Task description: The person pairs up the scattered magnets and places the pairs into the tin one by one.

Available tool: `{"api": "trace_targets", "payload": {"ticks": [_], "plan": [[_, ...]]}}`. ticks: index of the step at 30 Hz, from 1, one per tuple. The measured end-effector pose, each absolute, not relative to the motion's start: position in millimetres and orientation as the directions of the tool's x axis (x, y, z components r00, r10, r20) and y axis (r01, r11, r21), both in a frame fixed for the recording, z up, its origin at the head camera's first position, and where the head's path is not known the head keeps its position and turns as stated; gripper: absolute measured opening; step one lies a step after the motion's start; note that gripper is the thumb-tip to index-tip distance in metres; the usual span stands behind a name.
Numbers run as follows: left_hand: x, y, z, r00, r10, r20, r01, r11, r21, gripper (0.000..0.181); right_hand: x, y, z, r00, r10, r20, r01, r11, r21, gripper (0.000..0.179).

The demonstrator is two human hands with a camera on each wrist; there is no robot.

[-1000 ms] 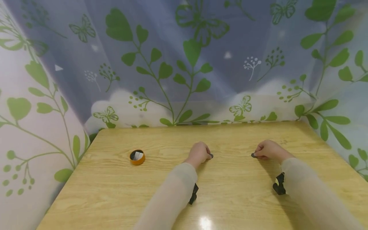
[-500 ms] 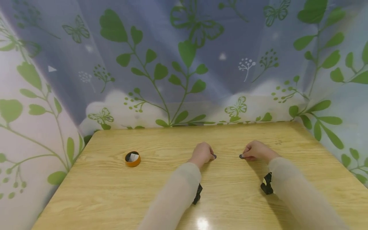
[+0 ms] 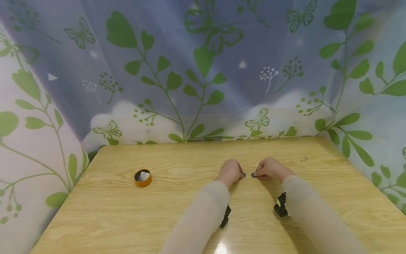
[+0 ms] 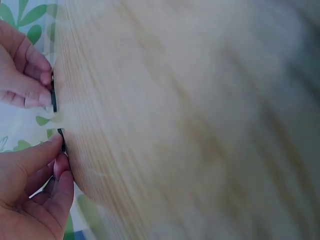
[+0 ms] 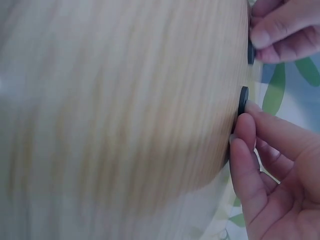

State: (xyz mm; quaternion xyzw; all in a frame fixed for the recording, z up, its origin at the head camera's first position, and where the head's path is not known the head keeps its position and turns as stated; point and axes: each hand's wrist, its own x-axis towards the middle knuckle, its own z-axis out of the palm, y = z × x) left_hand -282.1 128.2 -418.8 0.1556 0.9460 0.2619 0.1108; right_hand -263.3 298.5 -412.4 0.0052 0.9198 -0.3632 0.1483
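Note:
Just right of the table's middle in the head view, my left hand (image 3: 230,171) pinches a small flat dark disc (image 3: 244,175) between thumb and fingers. Facing it, my right hand (image 3: 269,168) pinches a second dark disc (image 3: 253,175) by its edge. A narrow gap separates the two discs, both low at the wooden tabletop (image 3: 190,208). The right wrist view shows the right hand's disc (image 5: 243,99) edge-on, with the left hand's disc (image 5: 251,54) above it. Fingers cover part of each disc.
An orange ring (image 3: 143,181), dark inside and holding white pieces, stands on the table's left. Behind the table hangs a curtain (image 3: 203,88) printed with leaves and butterflies. A black wrist device (image 3: 280,205) sits under the right sleeve.
The right hand has slid left with its disc towards the left hand. The left hand has shifted slightly right, so the gap between the discs has narrowed greatly. The view has turned a little.

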Motion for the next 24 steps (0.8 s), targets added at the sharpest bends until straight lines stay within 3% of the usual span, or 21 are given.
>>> {"api": "trace_targets", "payload": {"ticks": [6, 15, 24], "plan": [[-282, 135, -420, -0.931, 0.35, -0.106, 0.245, 0.812, 0.531, 0.012, -282, 306, -435, -0.944, -0.139, -0.299, 0.118, 0.703, -0.702, 0.017], [-280, 135, -420, -0.931, 0.354, -0.091, 0.236, 0.772, 0.59, 0.01, -265, 287, -414, -0.952, -0.066, -0.297, 0.161, 0.718, -0.677, 0.009], [-279, 133, -422, -0.925, 0.372, -0.073, 0.249, 0.742, 0.623, 0.012, -264, 286, -414, -0.959, -0.085, -0.272, 0.127, 0.726, -0.676, 0.01]]}}
